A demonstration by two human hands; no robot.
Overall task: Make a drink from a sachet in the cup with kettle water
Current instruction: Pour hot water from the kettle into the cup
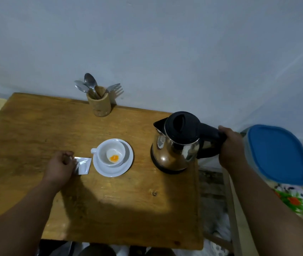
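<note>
A white cup [106, 147] stands on a white saucer [126, 163] in the middle of the wooden table [110, 209], with orange powder [114, 158] lying at its bottom. Just left of the saucer lies a silver sachet [83, 166], and my left hand [60, 167] rests on the table with its fingers on the sachet's left edge. To the right stands a steel kettle [172, 152] with a black lid, upright on the table with its spout facing the cup. My right hand [231, 146] is wrapped around the kettle's black handle.
A wooden holder [99, 105] with spoons and a fork stands at the table's back edge against the pale wall. Off the table's right edge stands a container with a blue lid [278, 154], with patterned cloth below it.
</note>
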